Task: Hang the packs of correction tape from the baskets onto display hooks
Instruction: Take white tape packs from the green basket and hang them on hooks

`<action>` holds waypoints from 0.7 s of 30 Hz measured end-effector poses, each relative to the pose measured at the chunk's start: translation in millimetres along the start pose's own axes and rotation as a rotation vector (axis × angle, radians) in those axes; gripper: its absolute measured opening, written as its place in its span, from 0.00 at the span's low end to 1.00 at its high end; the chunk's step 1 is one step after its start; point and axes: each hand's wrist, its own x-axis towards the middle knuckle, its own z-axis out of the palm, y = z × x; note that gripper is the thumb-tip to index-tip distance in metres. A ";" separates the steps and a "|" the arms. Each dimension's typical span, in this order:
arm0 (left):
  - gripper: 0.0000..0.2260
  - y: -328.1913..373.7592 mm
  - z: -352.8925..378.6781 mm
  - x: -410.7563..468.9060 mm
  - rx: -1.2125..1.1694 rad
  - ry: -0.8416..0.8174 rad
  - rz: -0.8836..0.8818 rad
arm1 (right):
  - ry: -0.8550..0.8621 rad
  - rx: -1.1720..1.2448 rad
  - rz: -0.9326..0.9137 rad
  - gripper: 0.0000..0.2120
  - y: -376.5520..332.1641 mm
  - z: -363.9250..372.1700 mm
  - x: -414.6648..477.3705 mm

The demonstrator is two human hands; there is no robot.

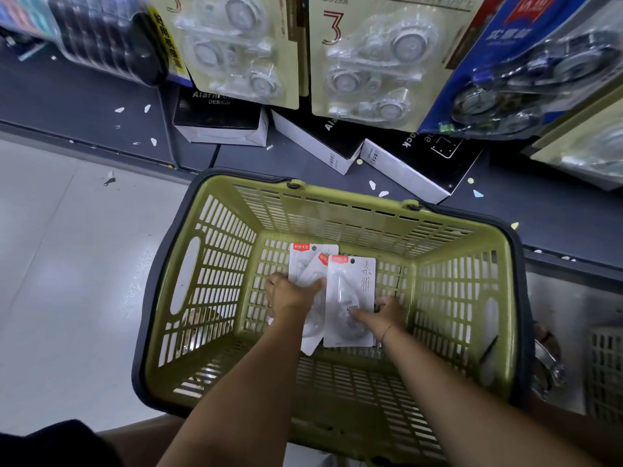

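Observation:
Both my arms reach down into an olive-green slatted basket [472, 298]. My left hand [290, 294] grips a small stack of white correction tape packs [308, 261] with red corner labels. My right hand [384, 315] holds another white pack [354, 284] by its lower right edge, thumb lying across the front. That pack overlaps the left stack. Both sets sit low inside the basket, near its floor. Above, larger cream-backed correction tape packs [364, 62] hang on display.
Black-and-white alarm clock boxes [219, 123] lie on the dark shelf base behind the basket. A blue-backed pack [526, 79] hangs at upper right. A black cylindrical product [114, 38] hangs at upper left. Grey floor lies to the left; a second basket [603, 365] shows at right.

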 end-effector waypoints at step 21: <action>0.34 1.4 -7.9 4.0 -0.033 -0.165 -0.058 | -0.013 0.198 -0.021 0.25 5.7 24.9 -5.2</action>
